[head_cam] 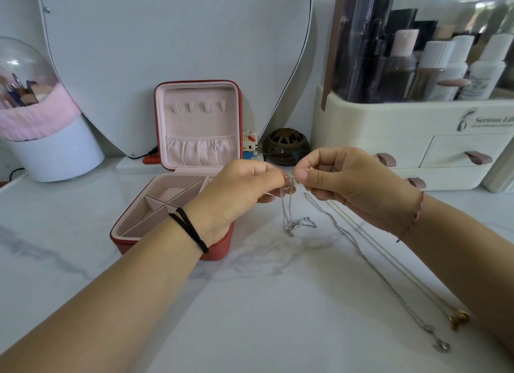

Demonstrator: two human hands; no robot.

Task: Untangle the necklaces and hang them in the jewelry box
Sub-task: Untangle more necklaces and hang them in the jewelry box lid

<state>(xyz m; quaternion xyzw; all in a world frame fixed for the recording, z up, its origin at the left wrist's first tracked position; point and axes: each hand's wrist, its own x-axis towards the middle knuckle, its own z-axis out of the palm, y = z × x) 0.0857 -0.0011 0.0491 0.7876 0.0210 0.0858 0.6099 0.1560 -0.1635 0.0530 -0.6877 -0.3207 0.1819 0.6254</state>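
Two hands pinch one thin silver necklace (284, 209) between them, above the table (250, 317). The left hand (244, 189) and the right hand (347, 180) each press thumb and fingertips together on its top. It hangs in fine doubled strands to a small tangled clump (299, 224) with a pointed charm; whether the clump touches the marble is unclear. At four o'clock from it, a twisted silver chain (358, 250) and a paler chain (389, 257) with a gold pendant (459, 318) lie stretched side by side. At ten o'clock stands the red jewelry box (194, 138), open, pink-lined, with four hooks in its lid.
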